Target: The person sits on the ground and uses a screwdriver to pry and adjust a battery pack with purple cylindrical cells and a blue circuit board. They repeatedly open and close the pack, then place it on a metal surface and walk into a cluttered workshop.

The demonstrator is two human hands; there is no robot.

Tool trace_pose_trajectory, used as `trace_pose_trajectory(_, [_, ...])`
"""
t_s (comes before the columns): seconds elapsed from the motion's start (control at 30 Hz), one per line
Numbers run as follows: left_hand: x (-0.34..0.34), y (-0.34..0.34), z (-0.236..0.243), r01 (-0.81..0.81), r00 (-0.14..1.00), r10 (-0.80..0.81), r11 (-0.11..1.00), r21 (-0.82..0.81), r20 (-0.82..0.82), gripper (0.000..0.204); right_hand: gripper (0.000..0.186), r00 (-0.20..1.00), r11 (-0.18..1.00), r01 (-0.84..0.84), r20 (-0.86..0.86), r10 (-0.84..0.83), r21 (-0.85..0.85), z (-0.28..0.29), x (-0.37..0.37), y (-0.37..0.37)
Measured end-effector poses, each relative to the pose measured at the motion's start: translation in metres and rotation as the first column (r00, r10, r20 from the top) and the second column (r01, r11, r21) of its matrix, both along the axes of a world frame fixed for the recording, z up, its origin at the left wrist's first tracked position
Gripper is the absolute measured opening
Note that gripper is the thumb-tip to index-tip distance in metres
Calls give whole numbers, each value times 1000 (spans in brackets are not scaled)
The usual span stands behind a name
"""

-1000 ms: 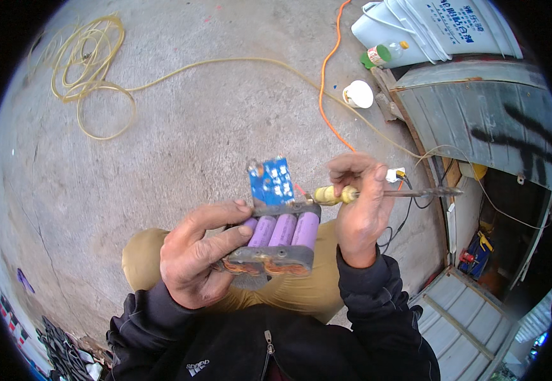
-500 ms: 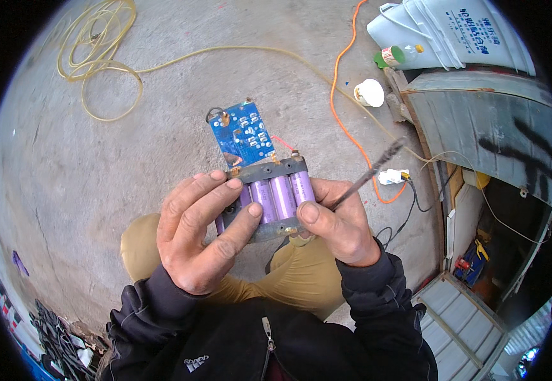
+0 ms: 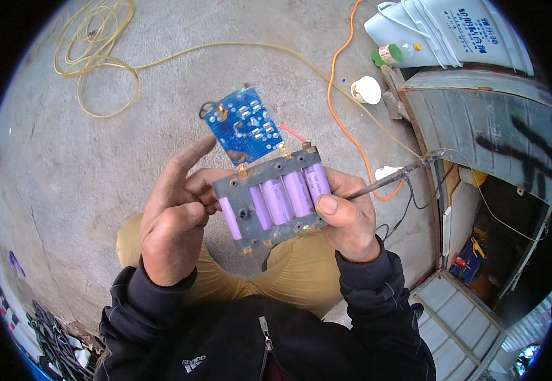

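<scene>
A battery pack (image 3: 243, 209) of purple cylindrical cells in a black plastic frame is held up before me, tilted with its right end higher. My right hand (image 3: 350, 219) grips that end, thumb in front and fingers behind. A thin dark rod (image 3: 390, 180) with a thicker rough end sticks out to the right from the same hand. Joined to the pack's upper edge by metal tabs and a pink wire is a blue circuit board (image 3: 244, 127). My left hand (image 3: 176, 219) is beside the pack's left end, index finger stretched toward the board, other fingers bent; whether they touch the frame I cannot tell.
An orange cord (image 3: 335, 108) and a yellowish hose (image 3: 225, 44) run over the concrete floor. At the right are a white bucket (image 3: 441, 38), a bottle (image 3: 390, 54), a white cup (image 3: 366, 90) and a metal cabinet (image 3: 479, 120). Black cables (image 3: 54, 336) lie at lower left.
My left hand has let go of the pack's front and moved left, uncovering its left end. The pack and board have shifted slightly right and tilted; the rod now points lower.
</scene>
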State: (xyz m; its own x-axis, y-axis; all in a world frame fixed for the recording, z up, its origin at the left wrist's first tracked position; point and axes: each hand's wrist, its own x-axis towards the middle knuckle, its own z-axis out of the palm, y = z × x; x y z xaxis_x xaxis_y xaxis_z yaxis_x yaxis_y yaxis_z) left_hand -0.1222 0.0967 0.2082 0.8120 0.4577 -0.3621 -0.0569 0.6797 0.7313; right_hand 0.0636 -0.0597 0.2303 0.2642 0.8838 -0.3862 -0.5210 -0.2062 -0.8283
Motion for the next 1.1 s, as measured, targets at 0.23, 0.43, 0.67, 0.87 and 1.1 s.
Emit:
trace_pose_trajectory(0.23, [-1,-7,6,13,998,-19,993,-114,-57,63,48,993,996,58,103,-51,-64,-8,-6,2])
trace_pose_trajectory(0.43, [-3,-4,7,-30,999,33,996,79,-34,58,43,994,998,64,86,-62,-22,-10,-6,5])
trace_pose_trajectory(0.67, [-3,-14,11,-144,989,137,971,193,49,58,45,993,999,-52,105,51,2,-10,-17,11])
trace_pose_trajectory(0.87, [-6,-7,12,-52,999,52,998,28,-6,57,41,984,986,-164,69,165,-15,-8,-15,10])
trace_pose_trajectory(1.1, [-1,-7,12,-47,997,48,999,-27,55,59,41,994,996,-92,67,92,-1,-4,-21,14])
